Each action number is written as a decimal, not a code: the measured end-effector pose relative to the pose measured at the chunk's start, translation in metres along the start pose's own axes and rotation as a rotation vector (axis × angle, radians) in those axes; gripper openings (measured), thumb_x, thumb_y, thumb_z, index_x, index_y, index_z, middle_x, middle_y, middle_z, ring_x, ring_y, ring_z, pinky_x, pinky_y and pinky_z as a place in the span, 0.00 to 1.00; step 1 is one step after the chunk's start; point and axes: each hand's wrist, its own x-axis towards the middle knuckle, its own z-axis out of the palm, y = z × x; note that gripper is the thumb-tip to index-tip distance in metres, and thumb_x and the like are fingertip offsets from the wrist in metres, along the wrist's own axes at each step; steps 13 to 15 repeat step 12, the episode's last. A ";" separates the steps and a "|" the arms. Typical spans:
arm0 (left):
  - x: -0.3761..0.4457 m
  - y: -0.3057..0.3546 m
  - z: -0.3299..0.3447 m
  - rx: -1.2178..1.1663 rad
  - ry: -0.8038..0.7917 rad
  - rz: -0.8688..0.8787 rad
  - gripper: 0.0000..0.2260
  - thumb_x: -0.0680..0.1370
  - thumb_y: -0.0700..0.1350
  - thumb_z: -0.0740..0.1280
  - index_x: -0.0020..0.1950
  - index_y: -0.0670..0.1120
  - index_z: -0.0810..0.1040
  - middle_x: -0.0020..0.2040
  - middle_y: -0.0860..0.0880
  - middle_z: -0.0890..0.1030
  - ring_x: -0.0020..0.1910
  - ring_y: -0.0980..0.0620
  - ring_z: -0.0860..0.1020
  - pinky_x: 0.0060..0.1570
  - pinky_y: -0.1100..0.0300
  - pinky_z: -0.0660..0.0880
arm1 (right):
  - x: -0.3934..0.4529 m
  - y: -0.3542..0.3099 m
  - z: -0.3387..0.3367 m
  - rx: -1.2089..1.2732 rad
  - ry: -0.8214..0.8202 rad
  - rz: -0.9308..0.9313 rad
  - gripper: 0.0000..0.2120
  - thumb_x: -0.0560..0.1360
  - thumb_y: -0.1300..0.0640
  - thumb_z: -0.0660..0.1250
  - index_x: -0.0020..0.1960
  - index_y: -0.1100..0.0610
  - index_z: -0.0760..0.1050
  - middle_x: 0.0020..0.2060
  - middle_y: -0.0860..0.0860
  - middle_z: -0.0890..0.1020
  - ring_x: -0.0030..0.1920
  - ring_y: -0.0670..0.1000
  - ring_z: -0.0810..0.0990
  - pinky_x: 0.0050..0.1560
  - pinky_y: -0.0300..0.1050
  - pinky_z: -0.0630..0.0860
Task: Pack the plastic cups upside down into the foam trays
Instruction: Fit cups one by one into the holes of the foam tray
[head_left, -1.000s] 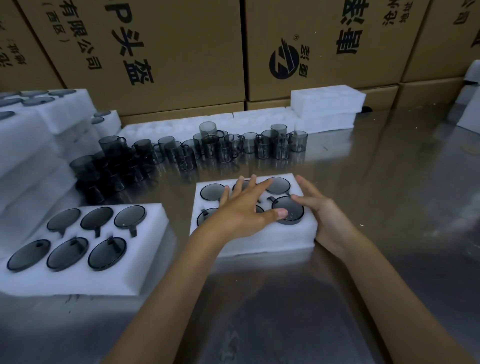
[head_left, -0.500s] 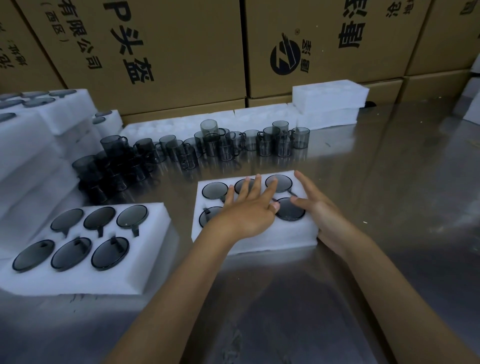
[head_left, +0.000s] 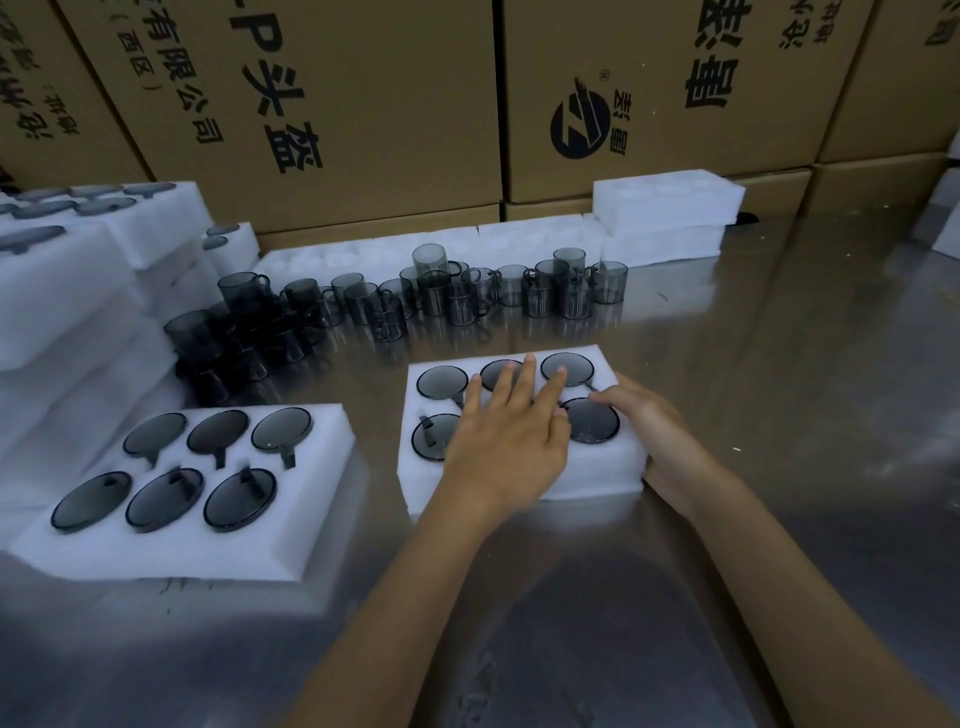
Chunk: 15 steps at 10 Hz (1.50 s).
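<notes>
Left hand (head_left: 506, 447) lies flat, fingers (head_left: 524, 376) spread, on the white foam tray (head_left: 597, 475) of upturned smoky-grey plastic cups (head_left: 441, 383) (right hand (head_left: 652, 421) rests straight-fingered beside).

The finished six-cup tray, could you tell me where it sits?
In the head view, the finished tray lies lower left on the steel table, left of the left hand.

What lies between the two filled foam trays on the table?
Head view: only bare shiny table separates the left tray from the tray under the hands.
</notes>
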 end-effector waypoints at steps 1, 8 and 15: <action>-0.010 0.005 0.007 0.077 0.189 0.003 0.24 0.84 0.53 0.45 0.82 0.53 0.51 0.82 0.46 0.50 0.81 0.48 0.52 0.78 0.44 0.44 | -0.003 -0.002 0.002 -0.107 0.037 -0.078 0.14 0.77 0.57 0.65 0.55 0.41 0.84 0.53 0.48 0.86 0.51 0.45 0.85 0.47 0.39 0.78; -0.016 -0.045 0.018 -0.502 0.861 -0.280 0.19 0.82 0.46 0.55 0.71 0.46 0.70 0.73 0.47 0.69 0.72 0.48 0.65 0.69 0.50 0.61 | -0.009 -0.022 -0.009 0.417 0.309 -0.294 0.21 0.83 0.60 0.60 0.75 0.54 0.68 0.68 0.56 0.78 0.67 0.59 0.78 0.68 0.62 0.74; -0.022 -0.053 0.023 -0.612 0.399 -0.407 0.25 0.86 0.54 0.49 0.82 0.51 0.48 0.78 0.37 0.62 0.77 0.41 0.59 0.76 0.48 0.53 | -0.031 -0.044 0.102 0.369 -0.012 -0.047 0.21 0.81 0.59 0.64 0.73 0.53 0.69 0.62 0.58 0.82 0.62 0.61 0.81 0.62 0.63 0.78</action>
